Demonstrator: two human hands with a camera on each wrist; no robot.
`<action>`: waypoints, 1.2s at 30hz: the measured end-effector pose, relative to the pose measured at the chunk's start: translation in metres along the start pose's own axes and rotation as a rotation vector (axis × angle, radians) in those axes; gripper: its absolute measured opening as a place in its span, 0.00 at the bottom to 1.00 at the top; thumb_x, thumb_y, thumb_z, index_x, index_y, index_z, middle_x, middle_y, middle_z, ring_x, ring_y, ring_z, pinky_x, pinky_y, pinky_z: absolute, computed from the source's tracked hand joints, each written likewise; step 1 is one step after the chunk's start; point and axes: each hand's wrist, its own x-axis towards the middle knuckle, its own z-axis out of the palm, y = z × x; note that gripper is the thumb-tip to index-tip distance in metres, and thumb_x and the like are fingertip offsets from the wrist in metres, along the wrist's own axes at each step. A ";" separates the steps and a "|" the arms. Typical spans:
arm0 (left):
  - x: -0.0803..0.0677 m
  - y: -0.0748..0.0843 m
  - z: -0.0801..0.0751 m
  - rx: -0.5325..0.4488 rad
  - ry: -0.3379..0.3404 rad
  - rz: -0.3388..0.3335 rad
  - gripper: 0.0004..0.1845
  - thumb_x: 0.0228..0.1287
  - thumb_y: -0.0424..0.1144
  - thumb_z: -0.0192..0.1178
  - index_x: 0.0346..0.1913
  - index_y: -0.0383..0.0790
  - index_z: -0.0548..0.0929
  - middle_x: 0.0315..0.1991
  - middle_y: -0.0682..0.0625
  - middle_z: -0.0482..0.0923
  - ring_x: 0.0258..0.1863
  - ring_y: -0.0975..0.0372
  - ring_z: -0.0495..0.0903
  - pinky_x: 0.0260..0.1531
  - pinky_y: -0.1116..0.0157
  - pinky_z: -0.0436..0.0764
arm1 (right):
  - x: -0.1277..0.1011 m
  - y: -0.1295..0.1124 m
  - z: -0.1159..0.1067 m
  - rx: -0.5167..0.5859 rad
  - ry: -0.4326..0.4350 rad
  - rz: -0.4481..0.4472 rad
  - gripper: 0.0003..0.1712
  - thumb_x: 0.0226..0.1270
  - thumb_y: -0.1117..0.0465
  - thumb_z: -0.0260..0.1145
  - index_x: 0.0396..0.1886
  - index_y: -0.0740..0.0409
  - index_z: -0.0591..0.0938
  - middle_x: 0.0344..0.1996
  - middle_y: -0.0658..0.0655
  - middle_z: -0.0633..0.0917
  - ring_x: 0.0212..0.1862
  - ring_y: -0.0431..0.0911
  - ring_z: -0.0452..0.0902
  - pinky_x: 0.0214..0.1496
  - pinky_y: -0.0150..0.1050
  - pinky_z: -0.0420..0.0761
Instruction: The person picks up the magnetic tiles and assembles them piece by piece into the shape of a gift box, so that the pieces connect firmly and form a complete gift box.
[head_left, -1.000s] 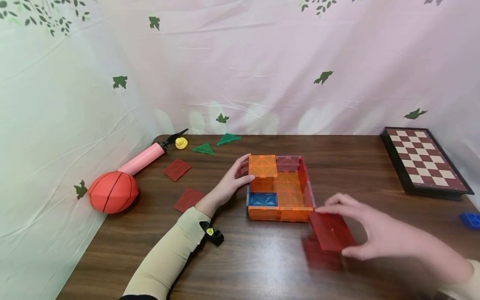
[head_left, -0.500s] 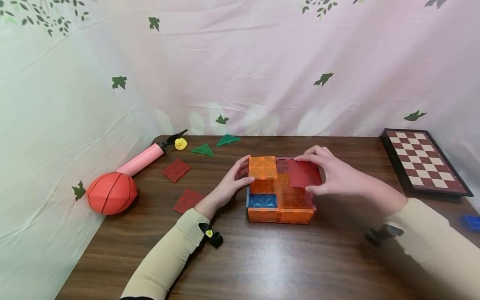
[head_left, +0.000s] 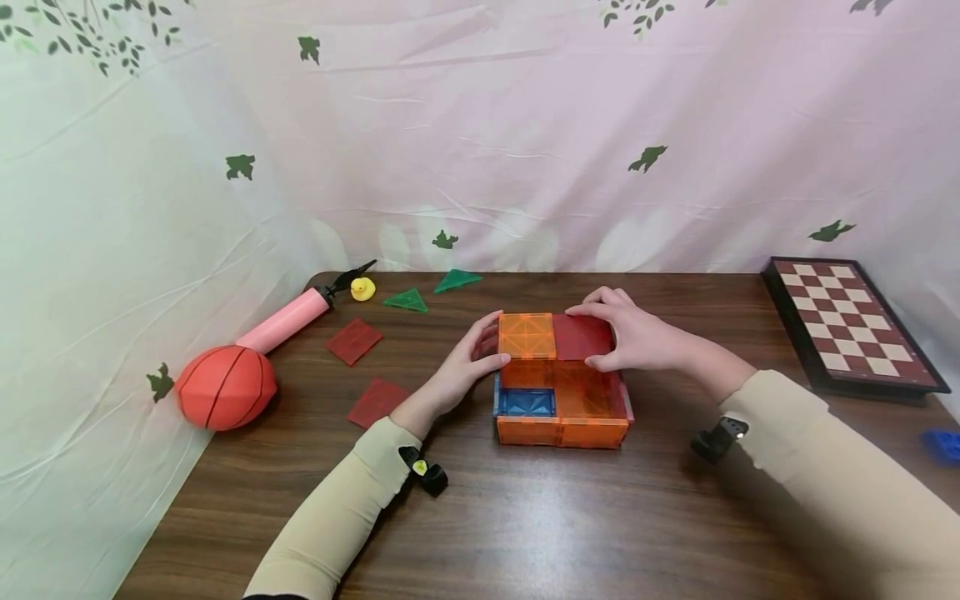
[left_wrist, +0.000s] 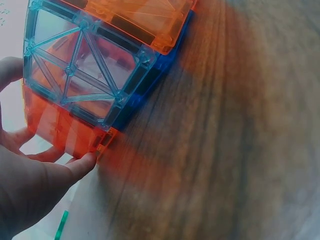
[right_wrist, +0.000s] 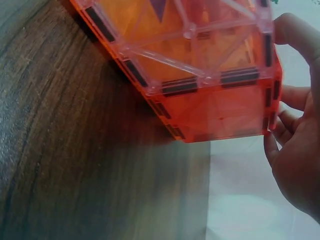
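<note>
Pinched between thumb and fingers, the dark red square translucent plastic tile point(head_left: 582, 337) sits in my right hand point(head_left: 628, 340), lying flat across the far right top of the orange translucent magnetic-tile box point(head_left: 558, 417) — right beside the orange square tile point(head_left: 527, 335) that already covers the far left top. My left hand point(head_left: 463, 364) is against the box's far left side, thumb on the orange roof tile's edge and fingers curled lightly round that corner; the left wrist view shows its fingertips point(left_wrist: 82, 162) touching the orange wall next to a blue square wall tile point(left_wrist: 75, 75). From the right wrist view I see the right hand's fingers point(right_wrist: 272, 137) wrapped round the far corner of the box. The box stands on the dark brown wooden table point(head_left: 525, 517), near its middle, with its front half open on top. Off to the left lie 2 loose red square tiles point(head_left: 353, 340), 2 green triangular tiles point(head_left: 406, 299), a small yellow rubber duck point(head_left: 363, 287), a pink hand pump point(head_left: 285, 319) and an orange basketball point(head_left: 225, 387) — well apart from the box. At the right edge sits a red-and-cream chessboard point(head_left: 847, 325).
</note>
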 end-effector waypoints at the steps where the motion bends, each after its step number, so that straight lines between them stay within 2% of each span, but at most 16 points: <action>1: 0.000 0.000 0.000 0.000 0.000 -0.001 0.38 0.75 0.37 0.59 0.82 0.47 0.54 0.77 0.43 0.57 0.74 0.51 0.61 0.69 0.50 0.66 | 0.001 0.002 0.001 0.002 -0.002 0.001 0.42 0.53 0.55 0.79 0.69 0.55 0.77 0.60 0.57 0.71 0.62 0.55 0.61 0.54 0.54 0.79; 7: 0.000 0.001 0.001 0.002 -0.001 0.001 0.39 0.75 0.36 0.58 0.82 0.45 0.53 0.77 0.43 0.57 0.74 0.50 0.61 0.69 0.50 0.66 | 0.000 0.006 0.003 0.039 -0.013 0.016 0.44 0.53 0.54 0.78 0.72 0.54 0.75 0.63 0.57 0.69 0.65 0.55 0.59 0.56 0.56 0.79; 11: 0.003 0.002 0.003 0.002 0.006 -0.006 0.39 0.75 0.36 0.58 0.82 0.45 0.53 0.77 0.41 0.57 0.75 0.49 0.60 0.70 0.49 0.65 | -0.005 0.011 0.002 0.122 -0.021 0.032 0.45 0.57 0.52 0.77 0.74 0.52 0.72 0.68 0.58 0.67 0.67 0.57 0.59 0.60 0.61 0.76; 14: 0.002 0.004 0.005 0.005 0.026 -0.021 0.39 0.75 0.37 0.59 0.82 0.45 0.53 0.77 0.40 0.57 0.74 0.49 0.61 0.70 0.49 0.65 | -0.010 0.021 0.007 0.291 -0.005 0.064 0.42 0.65 0.52 0.73 0.77 0.50 0.68 0.70 0.59 0.67 0.67 0.58 0.63 0.64 0.61 0.72; 17: -0.007 0.009 0.003 0.065 0.058 -0.035 0.38 0.76 0.38 0.58 0.81 0.43 0.53 0.76 0.38 0.60 0.73 0.47 0.63 0.69 0.49 0.66 | -0.015 0.031 0.018 0.550 0.030 0.124 0.37 0.74 0.52 0.65 0.78 0.53 0.65 0.69 0.59 0.70 0.65 0.54 0.67 0.66 0.51 0.73; 20: -0.025 0.019 -0.004 0.241 0.113 -0.050 0.35 0.76 0.40 0.59 0.79 0.41 0.57 0.73 0.38 0.65 0.71 0.47 0.67 0.68 0.48 0.68 | -0.019 0.039 0.029 0.816 0.078 0.153 0.31 0.80 0.55 0.57 0.76 0.61 0.65 0.65 0.60 0.73 0.62 0.51 0.72 0.64 0.40 0.75; 23: -0.052 0.031 -0.018 0.515 0.179 -0.070 0.33 0.74 0.42 0.62 0.76 0.40 0.64 0.70 0.38 0.69 0.68 0.47 0.70 0.65 0.46 0.70 | -0.020 0.043 0.039 1.002 0.119 0.131 0.25 0.83 0.58 0.54 0.72 0.66 0.68 0.61 0.58 0.77 0.58 0.48 0.76 0.61 0.36 0.77; 26: -0.076 0.039 -0.033 0.760 0.255 -0.089 0.31 0.70 0.43 0.64 0.71 0.37 0.71 0.67 0.37 0.73 0.66 0.46 0.72 0.63 0.44 0.71 | -0.020 0.044 0.046 1.078 0.162 0.119 0.20 0.82 0.59 0.54 0.66 0.64 0.73 0.55 0.54 0.81 0.53 0.45 0.79 0.59 0.33 0.78; 28: -0.090 0.041 -0.041 0.874 0.302 -0.121 0.30 0.68 0.44 0.65 0.69 0.34 0.73 0.64 0.35 0.74 0.63 0.43 0.73 0.61 0.42 0.72 | -0.021 0.044 0.049 1.121 0.179 0.119 0.17 0.82 0.59 0.54 0.63 0.62 0.74 0.52 0.53 0.82 0.52 0.44 0.79 0.58 0.33 0.79; 32: -0.114 0.038 -0.053 1.024 0.346 -0.227 0.34 0.67 0.51 0.66 0.66 0.29 0.74 0.60 0.32 0.75 0.60 0.37 0.73 0.59 0.41 0.72 | -0.023 0.043 0.054 1.182 0.191 0.131 0.14 0.83 0.59 0.53 0.60 0.59 0.74 0.50 0.52 0.83 0.50 0.44 0.78 0.55 0.32 0.79; 36: -0.128 0.031 -0.059 1.119 0.331 -0.322 0.39 0.63 0.57 0.68 0.65 0.28 0.73 0.56 0.31 0.76 0.54 0.36 0.74 0.51 0.42 0.76 | -0.022 0.044 0.057 1.204 0.194 0.125 0.13 0.83 0.59 0.52 0.59 0.58 0.74 0.48 0.52 0.83 0.47 0.44 0.77 0.51 0.31 0.79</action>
